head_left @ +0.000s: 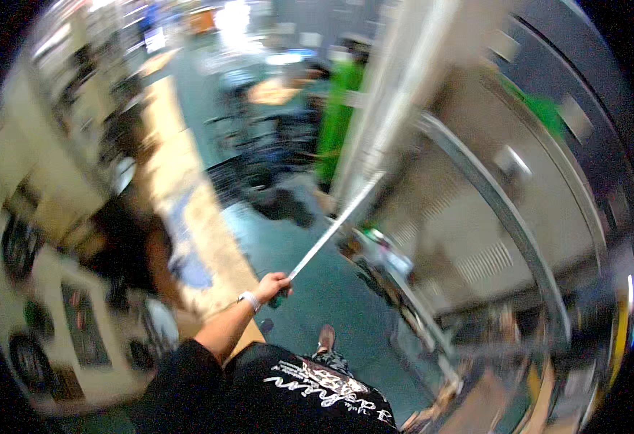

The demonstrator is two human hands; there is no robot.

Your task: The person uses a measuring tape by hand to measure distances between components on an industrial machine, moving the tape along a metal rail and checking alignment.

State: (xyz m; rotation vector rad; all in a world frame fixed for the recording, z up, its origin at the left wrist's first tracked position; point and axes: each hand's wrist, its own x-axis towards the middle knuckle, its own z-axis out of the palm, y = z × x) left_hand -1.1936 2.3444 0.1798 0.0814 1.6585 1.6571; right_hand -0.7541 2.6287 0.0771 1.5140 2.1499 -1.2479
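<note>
Fingers curled, my left hand (273, 288) grips the near end of a long, thin, straight pale strip (337, 226). A dark green lump (279, 297) shows under the fingers; blur hides whether it belongs to the strip. The strip slants away to the upper right, and its far end overlaps the foot of a pale upright post (396, 94) in this view. Whether the two touch, I cannot tell. A light band (249, 301) circles my left wrist. My right hand is out of view.
A grey metal frame (508, 202) with a panelled cabinet behind it stands on the right. Yellowish floor strip (187, 188) runs along machines (78, 311) at left. A green upright thing (339, 108) and blurred dark clutter (273, 137) stand ahead on the teal floor (295, 333).
</note>
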